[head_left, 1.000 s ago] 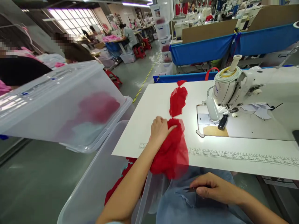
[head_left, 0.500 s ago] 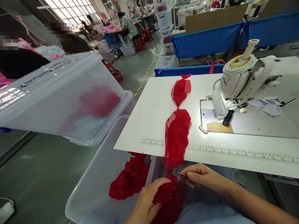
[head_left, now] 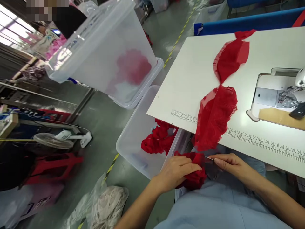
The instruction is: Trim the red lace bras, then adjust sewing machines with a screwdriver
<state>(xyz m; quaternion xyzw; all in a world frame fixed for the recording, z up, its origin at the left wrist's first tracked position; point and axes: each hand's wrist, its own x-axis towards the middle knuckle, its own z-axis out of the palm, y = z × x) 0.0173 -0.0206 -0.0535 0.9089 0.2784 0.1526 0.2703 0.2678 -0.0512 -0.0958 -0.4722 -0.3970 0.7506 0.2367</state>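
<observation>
My left hand (head_left: pixel 173 171) is closed around a gathered bunch of red lace fabric (head_left: pixel 195 178) below the table's front edge. My right hand (head_left: pixel 230 163) pinches a thin metal tool (head_left: pixel 208 158), its tip at the right side of that bunch; fingers hide the rest, so its kind is unclear. Two red lace pieces, a nearer one (head_left: pixel 215 117) and a farther one (head_left: pixel 230 58), lie joined at a narrow point on the white table (head_left: pixel 173 79). The nearer piece hangs over the edge close to my hands.
At the right stands a sewing machine, its metal plate (head_left: pixel 267 97) set into the table. Left of the table, an open clear bin (head_left: pixel 133 149) holds more red fabric (head_left: pixel 158 140). A second translucent box (head_left: pixel 102 60) stands behind it. A bagged bundle (head_left: pixel 109 203) lies on the floor.
The view has swung left and down, so table and machine sit farther right. My left hand now has its back turned up over the red bunch. The right hand keeps its pinch on the tool.
</observation>
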